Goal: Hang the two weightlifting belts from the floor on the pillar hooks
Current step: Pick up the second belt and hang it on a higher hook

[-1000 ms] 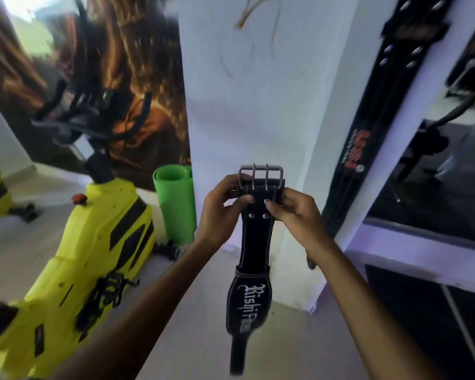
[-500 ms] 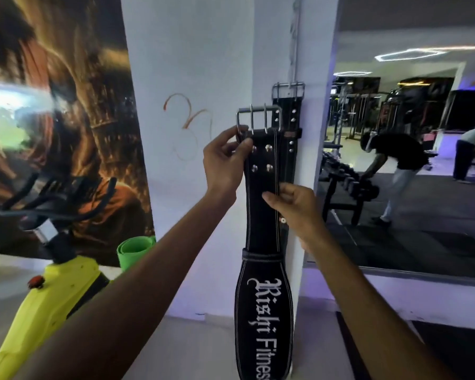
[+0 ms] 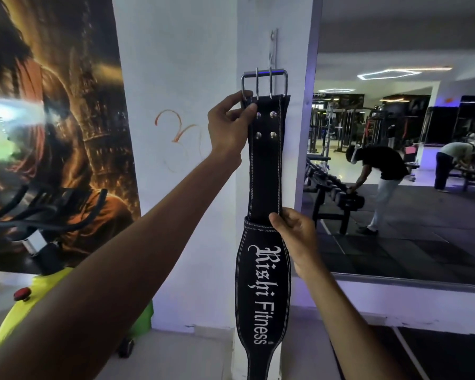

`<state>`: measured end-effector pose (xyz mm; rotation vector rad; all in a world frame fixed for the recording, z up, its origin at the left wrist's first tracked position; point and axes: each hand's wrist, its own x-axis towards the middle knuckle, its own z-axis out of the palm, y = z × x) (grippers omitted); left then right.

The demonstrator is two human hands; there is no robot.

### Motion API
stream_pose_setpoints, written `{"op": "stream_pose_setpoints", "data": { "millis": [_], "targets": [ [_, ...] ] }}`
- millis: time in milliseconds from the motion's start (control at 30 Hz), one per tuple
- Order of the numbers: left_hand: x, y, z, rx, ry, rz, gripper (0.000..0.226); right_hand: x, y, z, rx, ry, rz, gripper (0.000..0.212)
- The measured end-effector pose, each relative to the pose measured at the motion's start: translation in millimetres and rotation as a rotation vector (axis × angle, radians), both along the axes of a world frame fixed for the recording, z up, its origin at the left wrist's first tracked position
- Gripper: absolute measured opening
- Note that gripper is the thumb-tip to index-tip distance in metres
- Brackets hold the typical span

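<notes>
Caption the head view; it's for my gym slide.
Both hands lift a black leather weightlifting belt, chrome buckle uppermost, against the white pillar.

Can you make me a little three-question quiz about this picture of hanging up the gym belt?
1. True or false: the left hand pinches the belt at its top, beside the metal buckle.
2. Where does the right hand hold the belt? A) at the buckle B) near the middle, just above the white lettering C) at the bottom tip
3. Fill in: the belt hangs in front of the white ____.

Key: 1 true; 2 B; 3 pillar.
</notes>
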<state>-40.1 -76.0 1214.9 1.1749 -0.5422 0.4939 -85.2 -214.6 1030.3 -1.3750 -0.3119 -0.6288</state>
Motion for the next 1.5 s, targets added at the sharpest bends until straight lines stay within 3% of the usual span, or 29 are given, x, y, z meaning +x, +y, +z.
{"op": "stream_pose_setpoints", "data": {
  "millis": [233,333,433,500,700,800,833,967,1067,1133,1233,1300,1500],
  "targets": [
    [-0.6,1.3,10.7,-0.016,-0.007,0.021,0.026,-11.2,3.4,-72.2,-0.19,0.176,-0.07,0.018],
    [0.5,2.8,3.1,0.005,-0.001,0.025,0.027,-17.5,5.0,-104.6,-0.287,0.287,-0.068,0.03],
    [5.0,8.7,1.5,0.0,0.012,0.037,0.027,-27.5,1.8,-132.9,-0.367,0.402,-0.017,0.057],
    [5.7,12.6,3.3,0.008,0.001,0.037,0.029,-28.0,0.3,-127.5,-0.355,0.392,-0.032,0.057],
    [4.5,7.8,-3.6,0.03,0.014,0.026,0.028,-6.1,4.3,-23.9,-0.201,0.142,-0.049,0.018],
    [4.5,9.4,-0.4,0.012,0.012,0.028,0.027,-0.7,1.7,-29.7,-0.221,0.14,-0.077,0.011],
    [4.0,11.2,1.5,0.005,0.013,0.032,0.026,-1.6,0.9,-42.9,-0.223,0.168,-0.085,0.012],
    [6.5,16.0,3.7,-0.015,0.035,0.037,0.028,-8.8,1.6,-106.9,-0.306,0.335,-0.149,0.053],
    [8.1,15.4,1.3,-0.007,0.052,0.047,0.028,-12.0,0.6,-117.7,-0.434,0.369,-0.197,0.049],
    [9.3,15.7,0.9,0.001,0.06,0.048,0.029,-13.9,-0.7,-103.0,-0.452,0.344,-0.19,0.042],
    [10.6,16.6,-0.4,0.003,0.07,0.048,0.029,-6.0,-10.3,-57.1,-0.282,0.22,-0.238,0.051],
    [9.8,15.3,-2.6,0.018,0.062,0.034,0.027,0.9,-15.5,-11.1,-0.211,0.099,-0.286,0.047],
    [7.6,11.7,-10.5,0.08,0.002,-0.015,0.023,10.6,-8.3,134.7,-0.391,-0.233,-0.307,0.057]
  ]
}}
